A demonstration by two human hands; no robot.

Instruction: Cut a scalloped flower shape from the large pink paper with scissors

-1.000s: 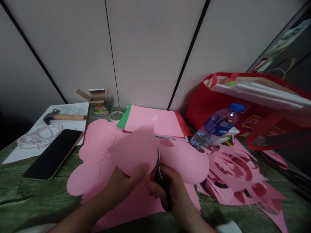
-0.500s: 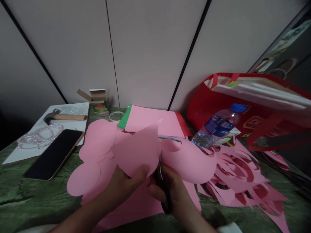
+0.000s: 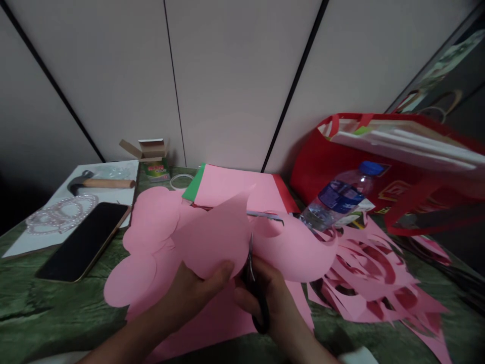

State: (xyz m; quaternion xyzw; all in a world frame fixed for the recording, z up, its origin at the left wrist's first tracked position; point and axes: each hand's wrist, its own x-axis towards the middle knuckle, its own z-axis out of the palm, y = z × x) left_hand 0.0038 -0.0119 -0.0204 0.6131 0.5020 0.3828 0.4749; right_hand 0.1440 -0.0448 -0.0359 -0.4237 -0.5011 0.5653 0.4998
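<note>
My left hand (image 3: 189, 296) pinches the lower edge of a pink paper sheet (image 3: 212, 237), thumb on top, holding it up off the table. My right hand (image 3: 265, 298) grips black-handled scissors (image 3: 252, 283) whose blades point upward into the pink sheet along a curved cut. To the right of the blades the partly cut rounded part of the sheet (image 3: 299, 247) hangs out. Several cut pink circles (image 3: 151, 227) lie under and left of my hands.
A green cloth (image 3: 38, 313) covers the table. A black phone (image 3: 85, 240), bead strings (image 3: 56, 212) and a hammer (image 3: 100, 183) lie at left. A small open box (image 3: 153, 156) stands at the back. A water bottle (image 3: 337, 199), pink offcuts (image 3: 375, 283) and a red bag (image 3: 379, 156) sit at right.
The scissors have advanced slightly up into the pink sheet, and the cut part at the right has swung further right and down. Both hands stay in nearly the same place.
</note>
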